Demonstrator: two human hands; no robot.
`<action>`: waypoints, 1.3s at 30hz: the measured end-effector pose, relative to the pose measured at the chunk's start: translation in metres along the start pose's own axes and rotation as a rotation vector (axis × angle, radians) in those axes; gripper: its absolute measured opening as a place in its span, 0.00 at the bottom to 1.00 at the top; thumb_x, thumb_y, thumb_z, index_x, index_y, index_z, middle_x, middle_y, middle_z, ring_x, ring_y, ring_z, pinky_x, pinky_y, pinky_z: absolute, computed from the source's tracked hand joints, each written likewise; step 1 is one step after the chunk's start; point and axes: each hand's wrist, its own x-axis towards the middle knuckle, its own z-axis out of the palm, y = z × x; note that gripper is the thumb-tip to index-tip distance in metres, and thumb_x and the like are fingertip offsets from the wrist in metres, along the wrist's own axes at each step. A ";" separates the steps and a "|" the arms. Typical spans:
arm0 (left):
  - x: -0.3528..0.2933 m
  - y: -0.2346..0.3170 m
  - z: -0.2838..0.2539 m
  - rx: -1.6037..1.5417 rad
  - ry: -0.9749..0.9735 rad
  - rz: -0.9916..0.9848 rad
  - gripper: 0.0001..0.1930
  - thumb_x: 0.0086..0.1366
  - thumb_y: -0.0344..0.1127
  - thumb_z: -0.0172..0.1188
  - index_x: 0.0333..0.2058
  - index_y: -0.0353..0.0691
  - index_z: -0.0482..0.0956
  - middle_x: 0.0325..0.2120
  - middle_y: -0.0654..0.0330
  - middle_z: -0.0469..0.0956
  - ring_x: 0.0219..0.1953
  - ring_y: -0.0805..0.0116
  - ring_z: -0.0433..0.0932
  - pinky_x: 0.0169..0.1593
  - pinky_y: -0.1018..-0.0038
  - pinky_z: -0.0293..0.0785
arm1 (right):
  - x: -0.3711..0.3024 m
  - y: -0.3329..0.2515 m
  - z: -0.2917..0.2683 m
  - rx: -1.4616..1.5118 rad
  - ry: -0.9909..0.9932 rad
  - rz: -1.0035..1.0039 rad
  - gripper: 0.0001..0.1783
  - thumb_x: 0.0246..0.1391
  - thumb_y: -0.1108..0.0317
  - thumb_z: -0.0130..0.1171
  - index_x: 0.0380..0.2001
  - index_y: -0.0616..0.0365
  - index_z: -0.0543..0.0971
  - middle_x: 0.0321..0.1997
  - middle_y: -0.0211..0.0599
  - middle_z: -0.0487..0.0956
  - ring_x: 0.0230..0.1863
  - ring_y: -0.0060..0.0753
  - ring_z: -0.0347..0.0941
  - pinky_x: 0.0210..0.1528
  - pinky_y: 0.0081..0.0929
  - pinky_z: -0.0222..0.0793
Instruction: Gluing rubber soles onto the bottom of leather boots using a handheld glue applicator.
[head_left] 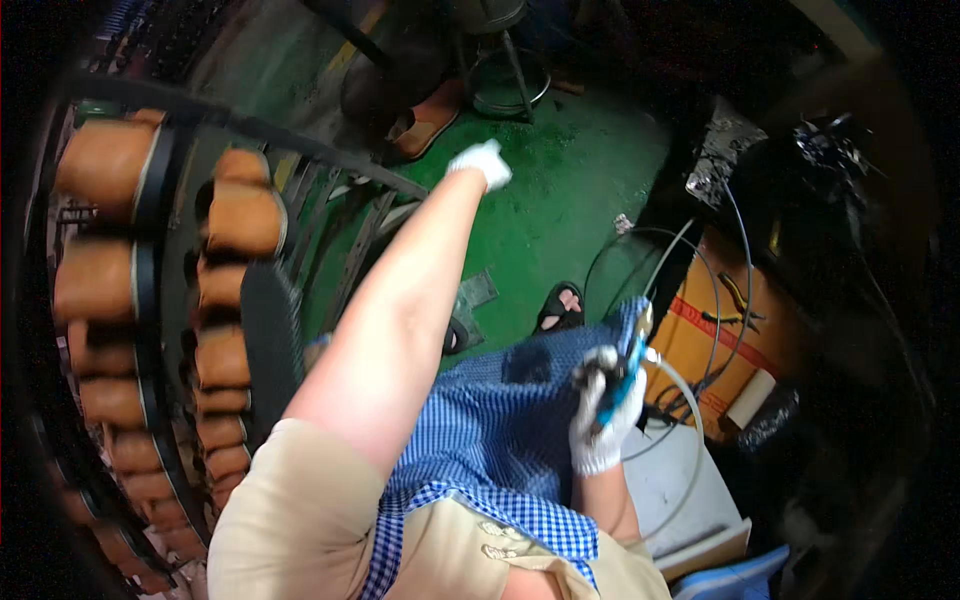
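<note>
along the left of the frame, rows of brown shoes (pixel 100 165) with smooth, leathery rounded uppers and dark soles fill a rack (pixel 265 130) of dark bars, blurred in places, with a ribbed black slab (pixel 270 325) upright beside them. the bare left arm reaches from the lower left to the upper middle, ending in the left hand (pixel 482 166) in a white knit glove; it is too blurred to tell how far the fingers are curled, and no held thing shows in it. a single brown shoe (pixel 430 122) lies near it, up and to the left, above smooth green floor (pixel 580 190). in the lower middle hangs a soft blue checked apron (pixel 465 420). right of centre, the gloved right hand (pixel 596 445) is wrapped around a teal tool (pixel 632 368), probably a spray gun, fingers closed on its grip; a dark lump by the fingertips cannot be made out. the tool's long axis slants from lower left to upper right, and it lies down and to the right of the left hand, well apart. a pale, glossy hose (pixel 692 400) curves from it past a flat white surface (pixel 685 475); farther right, yellow-and-black pliers (pixel 735 300) rest on orange-brown cardboard (pixel 690 345).
</note>
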 end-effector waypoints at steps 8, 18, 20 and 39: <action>0.137 -0.132 0.060 0.018 0.215 -0.376 0.35 0.55 0.43 0.62 0.62 0.47 0.65 0.62 0.47 0.60 0.62 0.45 0.67 0.63 0.60 0.67 | 0.003 -0.033 -0.027 -0.081 -0.006 -0.121 0.18 0.60 0.62 0.53 0.47 0.65 0.69 0.31 0.44 0.76 0.30 0.36 0.75 0.33 0.32 0.73; 0.211 -0.186 0.028 0.635 0.171 -0.514 0.26 0.64 0.46 0.55 0.61 0.57 0.68 0.55 0.61 0.76 0.58 0.62 0.72 0.64 0.46 0.52 | -0.006 -0.020 -0.018 0.132 0.337 0.213 0.23 0.60 0.52 0.60 0.48 0.59 0.69 0.37 0.33 0.74 0.32 0.25 0.72 0.32 0.22 0.71; 0.215 -0.188 0.025 0.861 0.103 -0.340 0.17 0.68 0.48 0.48 0.50 0.57 0.80 0.53 0.63 0.77 0.55 0.63 0.74 0.62 0.49 0.55 | -0.002 -0.019 -0.019 0.173 0.320 0.223 0.22 0.61 0.53 0.59 0.48 0.58 0.69 0.38 0.32 0.74 0.33 0.25 0.71 0.32 0.21 0.71; -0.192 0.010 0.026 -0.544 0.915 0.216 0.16 0.70 0.43 0.50 0.44 0.37 0.77 0.39 0.42 0.80 0.41 0.42 0.79 0.45 0.57 0.75 | 0.029 -0.038 0.010 -0.244 0.086 -0.393 0.08 0.65 0.68 0.53 0.42 0.61 0.73 0.31 0.31 0.74 0.29 0.22 0.72 0.35 0.20 0.71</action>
